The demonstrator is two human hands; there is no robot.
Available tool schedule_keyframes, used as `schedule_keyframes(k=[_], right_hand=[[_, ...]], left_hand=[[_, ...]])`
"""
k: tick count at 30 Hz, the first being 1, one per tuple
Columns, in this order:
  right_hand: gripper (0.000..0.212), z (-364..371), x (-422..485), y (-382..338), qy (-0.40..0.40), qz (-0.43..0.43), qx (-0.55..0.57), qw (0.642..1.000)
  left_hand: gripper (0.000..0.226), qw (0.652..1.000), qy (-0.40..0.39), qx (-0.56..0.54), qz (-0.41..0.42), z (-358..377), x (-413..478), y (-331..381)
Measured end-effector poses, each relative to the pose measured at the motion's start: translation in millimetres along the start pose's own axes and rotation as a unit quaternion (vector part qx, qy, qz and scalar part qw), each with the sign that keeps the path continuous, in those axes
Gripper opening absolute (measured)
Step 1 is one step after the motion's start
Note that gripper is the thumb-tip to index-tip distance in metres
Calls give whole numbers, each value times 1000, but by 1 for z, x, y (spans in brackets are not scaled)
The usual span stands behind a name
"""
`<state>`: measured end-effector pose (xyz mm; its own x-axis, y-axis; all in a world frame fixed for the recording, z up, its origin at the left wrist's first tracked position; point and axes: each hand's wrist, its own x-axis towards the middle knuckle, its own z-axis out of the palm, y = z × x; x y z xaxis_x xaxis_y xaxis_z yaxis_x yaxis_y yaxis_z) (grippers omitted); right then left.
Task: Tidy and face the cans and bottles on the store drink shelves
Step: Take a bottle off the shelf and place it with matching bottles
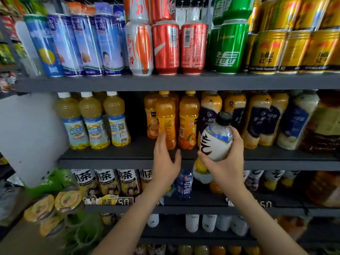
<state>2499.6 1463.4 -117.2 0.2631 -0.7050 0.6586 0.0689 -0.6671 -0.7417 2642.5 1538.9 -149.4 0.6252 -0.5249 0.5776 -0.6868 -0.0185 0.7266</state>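
While right hand (227, 163) grips white bottle (217, 142), orange bottles (187, 118) beside left hand (165, 159)

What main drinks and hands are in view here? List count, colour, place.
Slim metal cans: four in front, blue and white, top shelf left.
Round metal soda cans: two in front, red, top shelf middle.
Squat metal cans: several, gold, top shelf right.
Plastic juice bottles with white caps: three in front, pale yellow, middle shelf left.
Plastic juice bottles with yellow caps: several, orange, middle shelf centre.
Black-capped clear plastic bottle: one, white label, in right hand.
Left hand: one, fingers at an orange bottle.
Right hand: one, grips that bottle.
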Motion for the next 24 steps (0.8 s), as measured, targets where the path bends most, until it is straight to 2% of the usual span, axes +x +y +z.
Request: schedule_keyframes(k=[2, 5, 9, 12, 15, 20, 24], right_hand=[[91, -2, -10, 0, -26, 24, 4, 999], [91, -4, -27, -2, -66, 60, 19, 996], [86, -12, -51, -4, -135, 107, 70, 982], [76, -32, -63, 7, -222, 185, 159, 944], [56, -50, -77, 34, -304, 214, 151, 916], [58, -47, -108, 100, -288, 261, 111, 915], [54, -33, -127, 146, -194, 262, 107, 939]], left_hand=[[57, 995, -88, -43, 36, -9, -32, 11], [61, 969, -228, -90, -4, -13, -64, 33], [64, 979, -193, -22, -57, -4, -88, 42], [68, 983, -165, -5, -83, 3, -110, 38], [69, 983, -162, 6, -82, 17, -128, 27], [66, 975, -197, 20, -97, 56, -153, -12], [65, 972, -215, 54, -70, 91, -157, -49]])
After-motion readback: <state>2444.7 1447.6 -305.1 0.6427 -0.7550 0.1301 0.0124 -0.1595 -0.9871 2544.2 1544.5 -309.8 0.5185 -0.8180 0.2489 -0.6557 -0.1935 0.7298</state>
